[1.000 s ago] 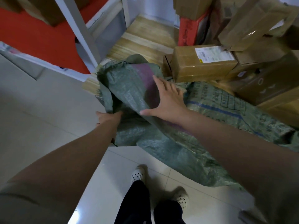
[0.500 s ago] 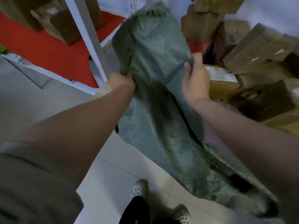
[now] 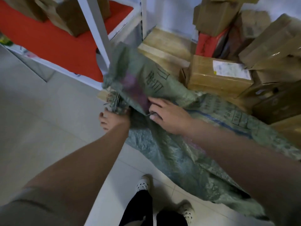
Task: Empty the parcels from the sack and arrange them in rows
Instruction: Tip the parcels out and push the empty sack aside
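Green woven sack (image 3: 171,154) lies slack across the tiled floor (image 3: 40,115), its upper end folded over against a white shelf post (image 3: 94,30). Left hand (image 3: 114,119) grips the frayed mouth edge, fingers curled. Right hand (image 3: 169,115) pinches a fold just beside it, apparently thumb over cloth; motion blur. Cardboard parcels (image 3: 218,75) are stacked behind the sack, touching it.

The green woven sack (image 3: 146,79) bears large dark printed characters on its folded-over upper part, but motion blur leaves them unreadable. More rows of dark print run along the flat stretch of the sack toward the right, likewise too blurred to read. A white shipping label (image 3: 231,69) sits on top of a cardboard parcel (image 3: 216,79), its small print illegible.
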A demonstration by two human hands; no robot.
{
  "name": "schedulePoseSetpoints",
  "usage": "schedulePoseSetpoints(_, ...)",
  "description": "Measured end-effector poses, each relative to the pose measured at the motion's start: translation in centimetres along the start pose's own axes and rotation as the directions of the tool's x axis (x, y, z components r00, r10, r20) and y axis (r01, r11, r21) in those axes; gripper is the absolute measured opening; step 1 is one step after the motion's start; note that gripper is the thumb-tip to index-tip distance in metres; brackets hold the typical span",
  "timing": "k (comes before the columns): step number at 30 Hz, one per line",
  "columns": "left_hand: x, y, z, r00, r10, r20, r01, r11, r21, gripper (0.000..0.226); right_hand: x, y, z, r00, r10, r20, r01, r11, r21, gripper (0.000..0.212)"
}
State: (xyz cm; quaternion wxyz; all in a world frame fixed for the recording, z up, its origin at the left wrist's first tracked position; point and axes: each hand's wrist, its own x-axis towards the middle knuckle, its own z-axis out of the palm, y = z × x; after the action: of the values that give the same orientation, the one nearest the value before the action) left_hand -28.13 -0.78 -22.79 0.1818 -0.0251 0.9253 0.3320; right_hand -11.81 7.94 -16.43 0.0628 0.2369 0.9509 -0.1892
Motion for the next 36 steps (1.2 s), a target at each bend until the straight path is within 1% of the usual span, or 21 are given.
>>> schedulePoseSetpoints(2,0.8,-2.6,0.0,0.978,-0.197,0.064,0.206,0.96,-0.187,0.073,0.6,0.2,1.7,0.97,0.053,0.236,-0.056,0.998,0.007,0.045)
schedulePoseSetpoints(4,1.0,-4.3,0.1,0.934,-0.302,0.189,0.353,0.858,-0.374,0.072,0.8,0.4,2.9,0.94,0.095,0.328,-0.104,0.995,0.008,0.055)
schedulePoseSetpoints(5,0.7,-5.0,0.2,0.926,-0.292,0.239,0.372,0.815,-0.444,0.072,0.7,0.5,3.3,0.933,0.115,0.342,-0.128,0.992,0.016,0.057)
schedulePoseSetpoints(7,-0.6,-5.5,0.3,0.947,-0.214,0.24,0.314,0.776,-0.547,0.067,0.5,0.6,3.7,0.925,0.141,0.353,-0.158,0.987,0.02,0.058)
schedulePoseSetpoints(10,-3.3,-4.6,0.0,0.982,-0.182,0.049,0.164,0.696,-0.699,0.051,0.2,0.5,4.2,0.927,0.161,0.339,-0.183,0.983,0.033,0.063)
schedulePoseSetpoints(11,-4.1,-4.4,0.0,0.98,-0.197,0.006,0.141,0.68,-0.72,0.059,0.0,0.4,4.3,0.931,0.168,0.324,-0.2,0.978,0.068,0.065)
schedulePoseSetpoints(12,-4.9,-4.2,0.0,0.978,-0.207,-0.006,0.141,0.684,-0.715,0.074,-0.1,0.2,4.3,0.935,0.17,0.31,-0.214,0.97,0.112,0.066)
schedulePoseSetpoints(14,-6.5,-4.6,0.3,0.979,-0.195,0.063,0.19,0.748,-0.636,0.097,-0.6,-0.1,4.2,0.939,0.156,0.305,-0.216,0.961,0.173,0.062)
schedulePoseSetpoints(16,-7.5,-5.3,1.0,0.95,-0.22,0.223,0.306,0.807,-0.505,0.11,-1.2,-0.3,4.1,0.933,0.129,0.335,-0.2,0.962,0.187,0.059)
schedulePoseSetpoints(18,-7.5,-5.3,1.4,0.902,-0.26,0.345,0.397,0.813,-0.426,0.122,-1.9,-0.3,4.1,0.916,0.116,0.383,-0.214,0.951,0.223,0.057)
schedulePoseSetpoints(20,-6.5,-4.8,1.6,0.862,-0.337,0.379,0.476,0.795,-0.377,0.133,-2.8,-0.3,4.0,0.915,0.102,0.391,-0.218,0.939,0.267,0.054)
schedulePoseSetpoints(22,-4.8,-4.7,1.6,0.789,-0.422,0.446,0.594,0.709,-0.381,0.142,-3.8,-0.5,3.5,0.936,0.098,0.339,-0.203,0.934,0.292,0.05)
schedulePoseSetpoints(24,-3.9,-4.9,1.2,0.708,-0.425,0.564,0.673,0.648,-0.357,0.132,-5.0,-0.6,2.8,0.963,0.13,0.237,-0.198,0.935,0.293,0.046)
schedulePoseSetpoints(25,-3.7,-5.1,1.1,0.703,-0.395,0.592,0.667,0.654,-0.356,0.115,-5.7,-0.5,2.6,0.975,0.16,0.154,-0.196,0.948,0.252,0.043)
schedulePoseSetpoints(27,-3.4,-4.9,0.7,0.743,-0.351,0.57,0.616,0.693,-0.376,0.078,-7.2,0.2,2.9,0.972,0.22,-0.078,-0.218,0.975,0.043,0.038)
schedulePoseSetpoints(29,-3.3,-4.4,0.4,0.791,-0.336,0.512,0.565,0.723,-0.398,0.064,-9.0,1.3,3.5,0.913,0.318,-0.253,-0.36,0.922,-0.139,0.039)
schedulePoseSetpoints(30,-3.4,-4.1,0.2,0.817,-0.317,0.481,0.53,0.74,-0.413,0.062,-9.8,1.7,3.9,0.879,0.403,-0.255,-0.452,0.876,-0.171,0.046)
schedulePoseSetpoints(32,-4.2,-3.3,-0.5,0.881,-0.239,0.408,0.422,0.787,-0.45,0.057,-11.3,2.8,4.7,0.806,0.586,-0.087,-0.592,0.79,-0.162,0.068)
schedulePoseSetpoints(33,-4.8,-2.9,-0.8,0.917,-0.184,0.354,0.341,0.823,-0.455,0.054,-11.8,3.5,5.0,0.762,0.647,0.024,-0.643,0.76,-0.099,0.078)
schedulePoseSetpoints(35,-6.5,-1.9,-1.6,0.97,-0.037,0.238,0.148,0.873,-0.466,0.045,-12.1,4.7,5.3,0.694,0.681,0.235,-0.714,0.692,0.104,0.092)
schedulePoseSetpoints(36,-7.6,-1.4,-2.1,0.981,0.043,0.191,0.054,0.877,-0.478,0.041,-12.1,5.1,5.3,0.69,0.662,0.293,-0.721,0.664,0.198,0.097)
